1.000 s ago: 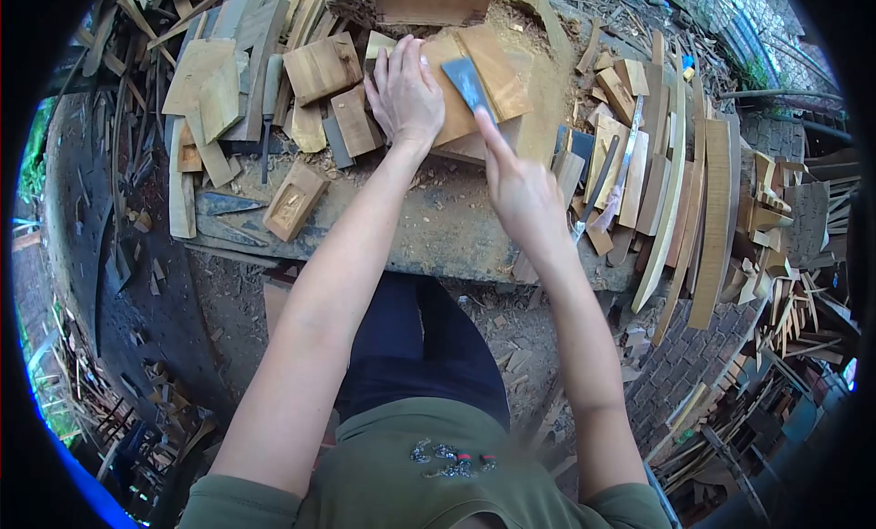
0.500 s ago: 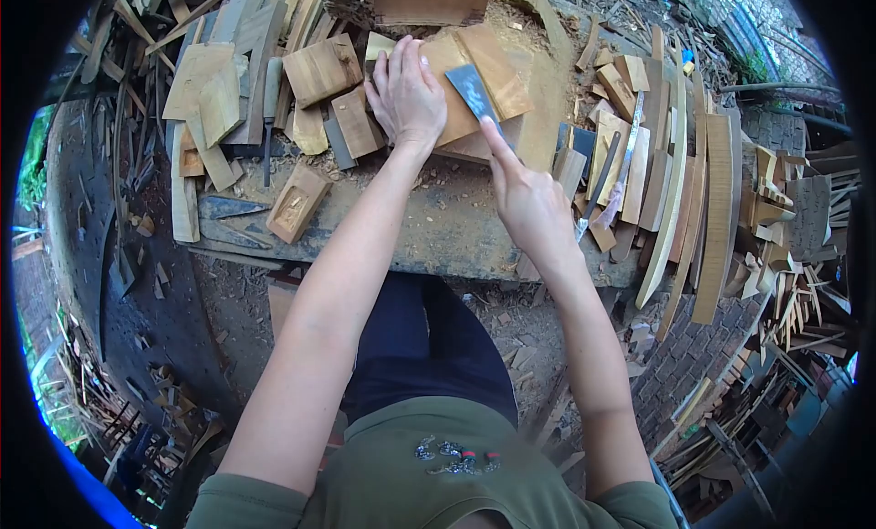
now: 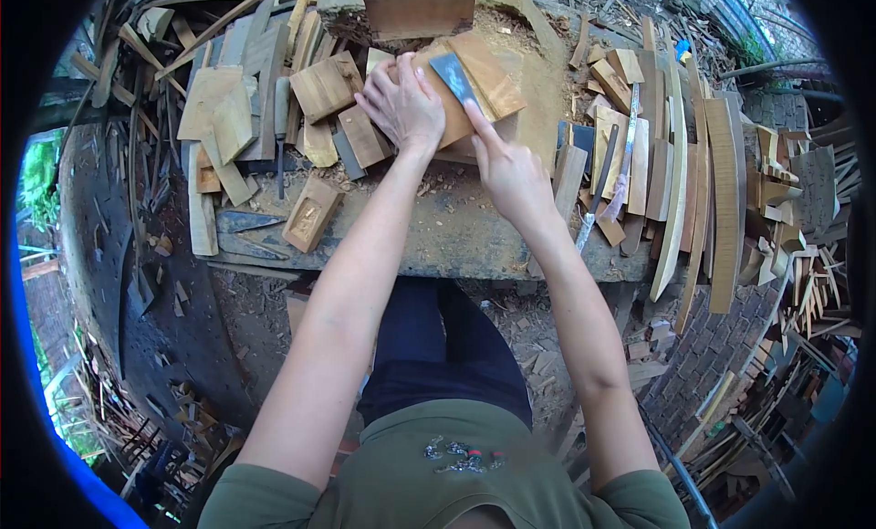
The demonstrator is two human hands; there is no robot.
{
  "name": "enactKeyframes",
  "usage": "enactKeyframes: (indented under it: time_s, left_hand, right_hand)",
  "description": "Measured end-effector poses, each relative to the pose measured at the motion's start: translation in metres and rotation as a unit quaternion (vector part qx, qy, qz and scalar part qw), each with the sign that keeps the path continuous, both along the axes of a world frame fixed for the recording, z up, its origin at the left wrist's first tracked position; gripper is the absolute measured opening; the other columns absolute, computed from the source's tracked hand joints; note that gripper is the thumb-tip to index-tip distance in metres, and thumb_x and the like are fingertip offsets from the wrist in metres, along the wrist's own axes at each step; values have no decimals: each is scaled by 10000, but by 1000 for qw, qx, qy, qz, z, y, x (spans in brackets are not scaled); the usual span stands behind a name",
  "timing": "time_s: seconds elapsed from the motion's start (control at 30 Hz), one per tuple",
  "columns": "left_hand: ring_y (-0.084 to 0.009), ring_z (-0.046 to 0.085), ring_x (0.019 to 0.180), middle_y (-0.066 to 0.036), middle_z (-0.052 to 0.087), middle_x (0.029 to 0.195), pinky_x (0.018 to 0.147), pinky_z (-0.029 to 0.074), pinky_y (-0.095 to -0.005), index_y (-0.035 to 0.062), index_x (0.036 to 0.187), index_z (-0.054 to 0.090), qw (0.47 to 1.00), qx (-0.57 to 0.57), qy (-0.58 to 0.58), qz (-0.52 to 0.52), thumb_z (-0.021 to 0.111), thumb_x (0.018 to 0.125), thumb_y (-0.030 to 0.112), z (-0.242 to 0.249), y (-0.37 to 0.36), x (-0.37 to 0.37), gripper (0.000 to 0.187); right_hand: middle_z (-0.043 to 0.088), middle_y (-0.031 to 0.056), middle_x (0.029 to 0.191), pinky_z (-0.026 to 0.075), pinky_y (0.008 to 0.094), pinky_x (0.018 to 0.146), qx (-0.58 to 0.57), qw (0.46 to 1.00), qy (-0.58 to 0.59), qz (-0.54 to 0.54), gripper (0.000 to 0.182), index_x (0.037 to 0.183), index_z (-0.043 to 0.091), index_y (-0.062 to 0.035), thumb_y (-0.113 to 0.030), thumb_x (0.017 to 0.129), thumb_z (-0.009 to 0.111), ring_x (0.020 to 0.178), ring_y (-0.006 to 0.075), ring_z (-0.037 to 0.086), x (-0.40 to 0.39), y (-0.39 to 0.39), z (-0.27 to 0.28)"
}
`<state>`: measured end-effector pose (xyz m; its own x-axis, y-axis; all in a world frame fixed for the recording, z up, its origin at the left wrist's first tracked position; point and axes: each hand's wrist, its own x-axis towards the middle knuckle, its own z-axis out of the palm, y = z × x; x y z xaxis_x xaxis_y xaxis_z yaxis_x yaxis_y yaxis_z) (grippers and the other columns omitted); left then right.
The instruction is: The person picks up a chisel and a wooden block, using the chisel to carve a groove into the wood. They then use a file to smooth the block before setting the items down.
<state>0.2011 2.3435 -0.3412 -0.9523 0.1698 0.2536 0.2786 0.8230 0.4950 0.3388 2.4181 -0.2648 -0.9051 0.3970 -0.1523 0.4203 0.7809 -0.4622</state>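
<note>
My left hand point(image 3: 401, 104) bears down on the left side of a wooden block point(image 3: 459, 120), its fingers bent over the edge and the thumb on top. A raised strip of wood point(image 3: 490, 77) runs across the block, forming a step. My right hand point(image 3: 514, 178) is closed around a chisel point(image 3: 449, 75) with a wide, flat grey blade. The index finger stretches along the blade, which lies flat on the block beside the step. The handle is hidden in my palm. Behind the block stands an upright brown board point(image 3: 418, 9).
The workbench point(image 3: 429, 241) carries wood offcuts point(image 3: 328, 86) and a hollowed block point(image 3: 312, 214) on the left. A handled tool point(image 3: 281, 118) lies among them. On the right are long curved strips point(image 3: 724, 200), a dark narrow bar point(image 3: 604, 168) and several small blocks.
The chisel and my right hand have shifted forward and left along the step. My left hand stays on the block, its fingers more bent. The whole view has turned slightly.
</note>
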Motion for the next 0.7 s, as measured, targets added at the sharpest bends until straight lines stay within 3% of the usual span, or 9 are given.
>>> enactKeyframes:
  time_s: [0.1, 0.23, 0.27, 0.33, 0.43, 0.5, 0.57, 0.6, 0.7]
  left_hand:
    - [-306, 394, 1117, -103, 462, 1172, 1049, 234, -493, 167, 1262, 565, 997, -38, 44, 47, 564, 936, 296, -1, -6, 2, 350]
    - [-318, 399, 1078, -136, 452, 1141, 985, 288, -459, 114, 1285, 525, 998, -43, 51, 8, 560, 944, 329, 13, -37, 36, 404]
    - [-350, 423, 1109, -151, 454, 1141, 1092, 214, -553, 40, 1320, 476, 999, -35, 2, -24, 547, 952, 302, 21, -46, 54, 458]
    - [-337, 436, 1108, -149, 451, 1133, 1109, 214, -574, 2, 1342, 474, 992, -66, -47, -101, 526, 966, 309, 31, -58, 97, 488]
    - [-331, 442, 1104, -139, 449, 1127, 1114, 217, -584, 30, 1302, 526, 974, -66, -57, -207, 520, 968, 302, 38, -64, 138, 431]
    - [-304, 429, 1118, -137, 465, 1138, 1020, 305, -476, 27, 1283, 555, 982, 32, -36, -182, 523, 972, 253, 41, -64, 128, 386]
    - [-309, 433, 1152, -143, 465, 1177, 1037, 311, -461, 53, 1307, 547, 978, 114, 5, -176, 503, 982, 211, 41, -50, 72, 364]
    - [-307, 434, 1155, -149, 467, 1170, 1032, 322, -435, 102, 1330, 545, 975, 93, 58, -196, 498, 984, 189, 43, -39, 38, 360]
    - [-312, 266, 1435, -89, 434, 1475, 1173, 172, -489, 245, 1427, 496, 945, 64, 80, -311, 423, 1022, 303, 22, -3, -53, 416]
  right_hand:
    - [652, 234, 750, 542, 547, 628, -58, 998, 15, -32, 523, 1507, 316, -338, -315, 1007, 471, 705, 443, 663, 45, -10, 2]
    - [645, 231, 751, 549, 543, 615, -28, 997, -38, -57, 532, 1523, 286, -351, -344, 1018, 456, 703, 411, 679, 71, -17, 6]
    - [655, 220, 737, 556, 529, 595, -7, 998, -30, -54, 515, 1511, 319, -349, -358, 1015, 459, 682, 396, 686, 64, -10, 7]
    - [654, 208, 704, 554, 516, 571, 6, 997, -58, -56, 498, 1496, 354, -340, -368, 1012, 465, 647, 397, 681, 45, 7, 15]
    - [647, 200, 678, 551, 500, 561, 61, 997, -36, -33, 476, 1479, 385, -341, -366, 1011, 466, 624, 394, 675, 39, 18, 21]
    - [650, 216, 731, 553, 490, 574, 74, 996, -54, -23, 481, 1486, 371, -349, -364, 1013, 460, 634, 395, 674, 44, 21, 22]
    - [645, 218, 746, 552, 492, 576, 63, 997, -53, -14, 491, 1491, 359, -351, -358, 1012, 466, 630, 396, 670, 53, 19, 18]
    - [640, 221, 761, 552, 494, 578, 49, 998, -48, -11, 500, 1496, 348, -352, -351, 1011, 472, 625, 397, 666, 58, 18, 16]
    - [620, 211, 748, 547, 488, 550, 45, 998, -48, 10, 518, 1503, 329, -361, -326, 1011, 485, 602, 392, 657, 72, 13, 13]
